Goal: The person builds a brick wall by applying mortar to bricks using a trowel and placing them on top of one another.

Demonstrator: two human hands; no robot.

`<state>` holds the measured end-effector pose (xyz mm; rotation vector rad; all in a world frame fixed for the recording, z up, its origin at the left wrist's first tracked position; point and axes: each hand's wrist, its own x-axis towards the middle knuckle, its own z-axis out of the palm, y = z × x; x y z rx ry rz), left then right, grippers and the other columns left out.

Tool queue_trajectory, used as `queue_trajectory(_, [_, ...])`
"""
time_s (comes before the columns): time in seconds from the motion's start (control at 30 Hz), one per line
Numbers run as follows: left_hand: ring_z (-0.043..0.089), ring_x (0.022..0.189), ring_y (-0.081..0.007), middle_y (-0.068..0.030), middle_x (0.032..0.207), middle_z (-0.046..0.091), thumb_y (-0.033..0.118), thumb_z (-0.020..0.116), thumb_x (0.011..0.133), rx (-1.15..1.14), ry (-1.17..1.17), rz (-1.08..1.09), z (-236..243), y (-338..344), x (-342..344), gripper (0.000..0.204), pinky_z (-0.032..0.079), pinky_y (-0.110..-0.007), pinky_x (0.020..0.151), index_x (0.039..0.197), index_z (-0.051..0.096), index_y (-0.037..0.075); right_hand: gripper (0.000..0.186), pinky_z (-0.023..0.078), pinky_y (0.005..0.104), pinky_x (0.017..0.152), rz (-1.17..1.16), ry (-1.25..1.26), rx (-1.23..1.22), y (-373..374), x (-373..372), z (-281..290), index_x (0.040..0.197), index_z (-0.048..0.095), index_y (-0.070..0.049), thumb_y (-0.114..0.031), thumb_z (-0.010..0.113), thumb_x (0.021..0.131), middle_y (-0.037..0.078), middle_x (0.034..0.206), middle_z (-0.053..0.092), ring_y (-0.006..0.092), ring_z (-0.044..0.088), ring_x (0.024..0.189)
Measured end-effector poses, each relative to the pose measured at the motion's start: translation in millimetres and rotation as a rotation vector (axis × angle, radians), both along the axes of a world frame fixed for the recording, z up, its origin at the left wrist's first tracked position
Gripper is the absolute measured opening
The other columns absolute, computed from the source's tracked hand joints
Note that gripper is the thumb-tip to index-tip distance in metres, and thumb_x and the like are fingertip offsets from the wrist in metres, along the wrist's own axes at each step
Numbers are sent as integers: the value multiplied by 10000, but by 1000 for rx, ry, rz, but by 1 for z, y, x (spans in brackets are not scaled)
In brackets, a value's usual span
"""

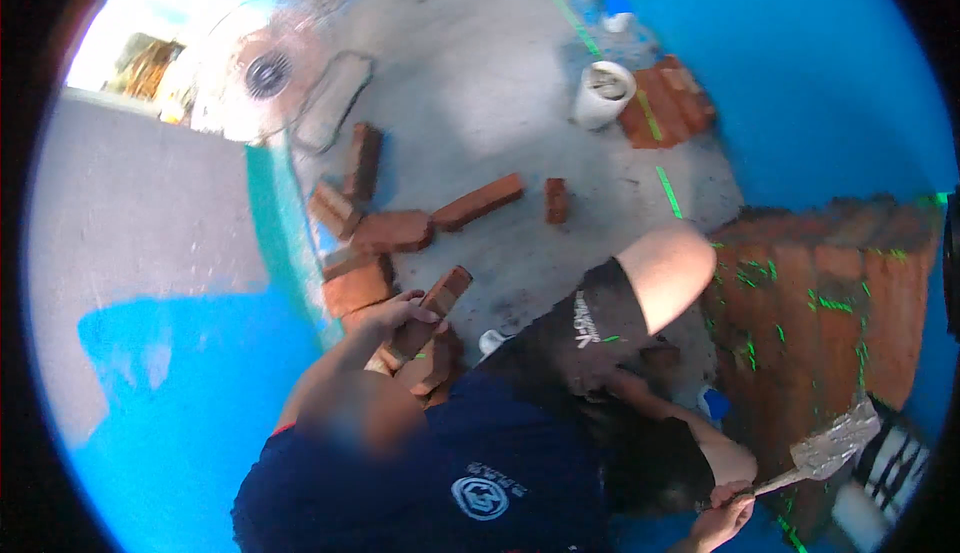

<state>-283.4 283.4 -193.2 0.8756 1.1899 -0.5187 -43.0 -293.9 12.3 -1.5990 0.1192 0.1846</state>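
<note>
My left hand point(396, 315) is wrapped round a red-brown brick point(447, 292), held tilted above a small heap of bricks. One brick of the heap point(430, 363) lies just below it, and another brick point(358, 285) sits beside my wrist. At the lower right, my right hand point(722, 519) grips the handle of a trowel point(836, 441), its flat metal blade smeared with grey mortar. The blade is beside the lower end of a brick wall point(820, 293) crossed by green light marks.
More loose bricks point(478, 202) lie ahead on the grey floor. A white bucket point(604, 96) stands near a second patch of brickwork point(668, 105). At the far left is a large fan point(267, 75), with a grey and blue wall point(150, 253) nearer. A blue-and-white container point(713, 405) is by my leg.
</note>
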Motion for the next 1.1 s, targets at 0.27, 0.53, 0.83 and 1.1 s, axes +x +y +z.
queue_trajectory(0.27, [553, 1105, -330, -118, 1271, 553, 558, 607, 802, -261, -849, 181, 30, 85, 137, 753, 493, -495, 855, 1352, 450, 68, 350, 286, 299, 546, -417, -264, 156, -45, -44, 55, 978, 508, -49, -398, 530, 985, 19, 699, 453, 132, 387, 591])
queue_trajectory(0.53, [521, 1163, -354, -125, 1340, 507, 694, 494, 858, 115, -1237, -257, 87, 40, 347, 858, 454, -530, 940, 1412, 368, 51, 422, 273, 222, 473, -1217, 6, -453, -83, -211, 118, 879, 597, -45, -436, 496, 1000, -37, 622, 454, 51, 378, 531])
queue_trajectory(0.83, [539, 1130, -354, -178, 1287, 520, 687, 434, 894, -213, -1435, -409, 168, -137, 402, 857, 446, -483, 983, 1395, 364, -5, 431, 460, 452, 592, -803, 1209, -1041, -88, -467, 13, 812, 648, -7, -427, 617, 906, 136, 727, 658, 309, 591, 635])
queue_trajectory(1.1, [562, 1083, -276, -165, 1240, 541, 615, 441, 935, -607, -1247, -549, 173, -221, 388, 741, 475, -431, 940, 1401, 389, 42, 268, 544, 479, 790, -380, 1214, -1202, -142, -378, -152, 1042, 686, -74, -199, 615, 816, 187, 1038, 678, 382, 660, 947])
